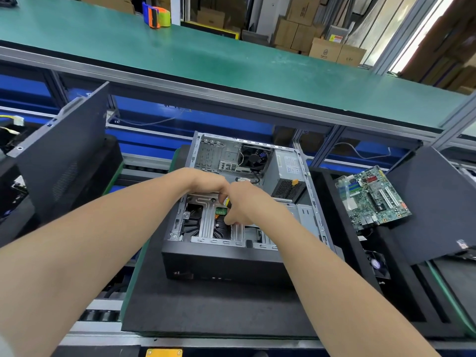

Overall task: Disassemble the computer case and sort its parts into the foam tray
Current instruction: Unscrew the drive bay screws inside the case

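Computer case (226,264): lying on its side, open face up, on a black foam pad (206,310) at the middle of the surface, directly ahead of me.

- Inside, far right corner: grey power supply (288,173).
- Inside, beside it at the rear wall: black fan (253,157).
- Inside, near half: silver drive cage (206,222), with both my hands over it.
- Left hand (206,182): fingers curled down at the cage's far edge, pressed against the right hand. I cannot tell whether they grip anything.
- Right hand (247,204): fingers closed round a yellow-and-black handle (228,202). Only a sliver of it shows between the two hands.
- Right of the case: black foam tray (334,215).
- Green motherboard (373,199): lying flat and loose on the tray's far end.
- Small fan (377,265): in the tray, nearer me.
- Dark side panel (64,161): standing tilted, left of the case.
- Second dark panel (438,202): tilted, right of the motherboard.
- Green shelf (206,60): above and beyond the case.
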Demonstrator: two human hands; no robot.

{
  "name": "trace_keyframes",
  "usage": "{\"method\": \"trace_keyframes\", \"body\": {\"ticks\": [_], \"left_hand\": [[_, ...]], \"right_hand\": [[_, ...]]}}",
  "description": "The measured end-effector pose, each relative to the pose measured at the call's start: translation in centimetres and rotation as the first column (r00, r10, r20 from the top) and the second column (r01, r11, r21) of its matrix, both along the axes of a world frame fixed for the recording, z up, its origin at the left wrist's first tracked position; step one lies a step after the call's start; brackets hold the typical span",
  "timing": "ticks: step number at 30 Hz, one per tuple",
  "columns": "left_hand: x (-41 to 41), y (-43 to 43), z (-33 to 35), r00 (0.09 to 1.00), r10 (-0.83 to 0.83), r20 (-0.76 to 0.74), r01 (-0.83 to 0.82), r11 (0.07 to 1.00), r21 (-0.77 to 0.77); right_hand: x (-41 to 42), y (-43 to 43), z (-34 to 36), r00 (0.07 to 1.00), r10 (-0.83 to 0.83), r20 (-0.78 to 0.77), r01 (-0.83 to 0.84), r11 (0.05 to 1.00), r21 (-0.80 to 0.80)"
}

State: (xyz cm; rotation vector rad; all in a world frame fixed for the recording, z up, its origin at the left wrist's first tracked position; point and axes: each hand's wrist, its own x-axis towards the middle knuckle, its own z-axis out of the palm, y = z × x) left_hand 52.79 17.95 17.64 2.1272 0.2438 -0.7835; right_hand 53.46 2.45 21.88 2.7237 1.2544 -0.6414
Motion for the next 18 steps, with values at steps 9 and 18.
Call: {"method": "trace_keyframes", "body": {"ticks": [9, 18], "left_hand": [[-0.4, -0.3, 0.3, 0.981, -0.187, 0.050, 0.185, 0.982, 0.027], [1.5, -2.2, -0.2, 0.966, -0.246, -0.076, 0.245, 0.786, 0.568]], "right_hand": [[2.8, -2.1, 1.6, 0.994, -0.097, -0.056, 0.111, 0.925, 0.362], [1.7, -2.8, 5.4, 0.949, -0.315, 0.017, 0.164, 0.538, 0.827]]}}
